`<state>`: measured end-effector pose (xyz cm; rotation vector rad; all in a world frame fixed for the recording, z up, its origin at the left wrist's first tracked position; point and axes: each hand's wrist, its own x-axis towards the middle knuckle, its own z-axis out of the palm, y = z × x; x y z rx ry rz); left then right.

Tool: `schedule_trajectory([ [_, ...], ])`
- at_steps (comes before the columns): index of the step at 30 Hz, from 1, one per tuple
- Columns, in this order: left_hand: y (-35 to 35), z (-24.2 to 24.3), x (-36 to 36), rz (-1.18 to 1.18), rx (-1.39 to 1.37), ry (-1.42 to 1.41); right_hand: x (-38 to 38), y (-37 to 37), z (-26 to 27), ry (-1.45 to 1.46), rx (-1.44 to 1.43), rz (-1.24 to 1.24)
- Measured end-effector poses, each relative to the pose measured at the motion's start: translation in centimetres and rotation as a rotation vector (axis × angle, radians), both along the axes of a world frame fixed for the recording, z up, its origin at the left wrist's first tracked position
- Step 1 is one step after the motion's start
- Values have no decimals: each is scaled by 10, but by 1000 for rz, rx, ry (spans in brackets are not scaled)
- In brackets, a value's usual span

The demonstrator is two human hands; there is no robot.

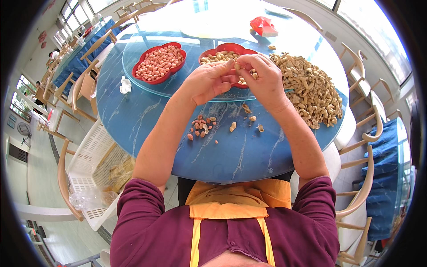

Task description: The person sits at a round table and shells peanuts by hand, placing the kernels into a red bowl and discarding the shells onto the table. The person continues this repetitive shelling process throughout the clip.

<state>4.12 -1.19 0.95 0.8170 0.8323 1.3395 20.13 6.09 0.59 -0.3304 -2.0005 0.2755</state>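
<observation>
Between the fingertips of my left hand (213, 78) and my right hand (263, 78) is a peanut in its shell (237, 66), pinched from both sides. Both hands hover over a red scalloped bowl (230, 47) of unshelled peanuts (222, 56), hiding part of it. Left of it, a second red scalloped bowl (182, 59) is filled with pink-skinned shelled peanuts (160, 63). A large heap of peanut shells (308, 88) lies beyond my right forearm. Nearer me on the tabletop are a few loose kernels (197, 126) and an unshelled peanut (233, 126).
The round blue table (133, 116) carries a glass turntable (128, 63). A crumpled white tissue (125, 85) lies at left, and a red packet (263, 26) at the far side. A white plastic crate (86, 153) stands at lower left. Wooden chairs (370, 180) surround the table.
</observation>
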Motion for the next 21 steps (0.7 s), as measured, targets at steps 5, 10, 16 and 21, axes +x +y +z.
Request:
schedule_trajectory([
  [5, 7, -8, -12, -221, 40, -255, 2, -1, 6, 33, -102, 67],
  [10, 10, -14, -16, -299, 67, -334, 3, 7, 5, 20, 34, 142],
  [16, 0, 4, -1, -82, -56, -115, 5, 0, 9, 2, -158, 117],
  [21, 0, 1, -6, -80, -21, 45, 4, -3, 7, 40, -383, 132],
])
